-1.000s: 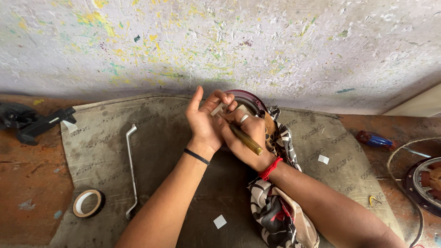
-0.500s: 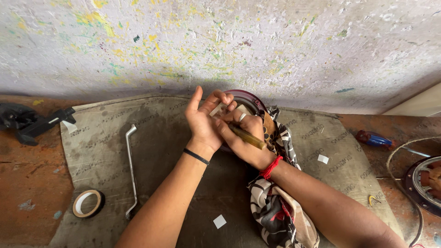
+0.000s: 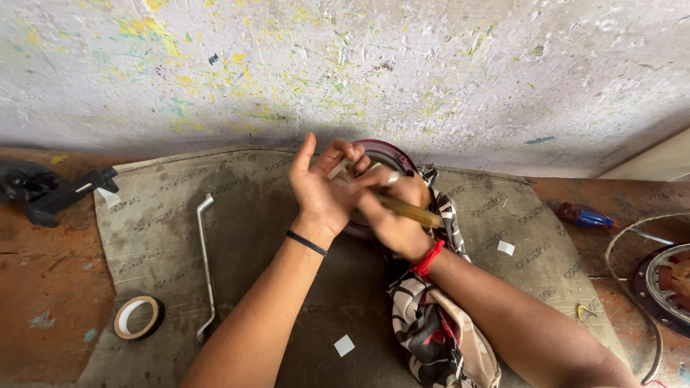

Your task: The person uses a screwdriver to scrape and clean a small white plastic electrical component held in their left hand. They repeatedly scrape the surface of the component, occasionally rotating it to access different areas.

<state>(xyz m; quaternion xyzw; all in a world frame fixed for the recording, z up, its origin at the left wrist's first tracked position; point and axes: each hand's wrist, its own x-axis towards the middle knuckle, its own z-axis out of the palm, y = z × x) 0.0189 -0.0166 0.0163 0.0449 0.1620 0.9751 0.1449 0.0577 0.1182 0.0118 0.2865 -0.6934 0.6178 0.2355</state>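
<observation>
I see a paint-flecked wall above a rust-coloured floor, with a grey mat spread on it. At the far left a black tool lies on the floor just off the mat's corner. Lower down, a tape roll sits at the mat's left edge. Beside it a bent metal rod lies lengthwise on the mat.

In the middle, my left hand is raised, palm open and fingers spread apart, a black band on its wrist; its fingertips touch a small white strip over the dark round part that rests by the wall. My right hand presses against the left one and is clamped on a yellowish tool handle, which points right; a red thread circles that wrist. I cannot tell what the tool's tip is doing, as the hands hide it.

Under my right forearm a patterned cloth lies bunched on the mat. Two white scraps lie on the mat, one low centre, one right. Further right, a blue-and-red screwdriver rests on the floor, and a wired round part shows at the frame's edge.
</observation>
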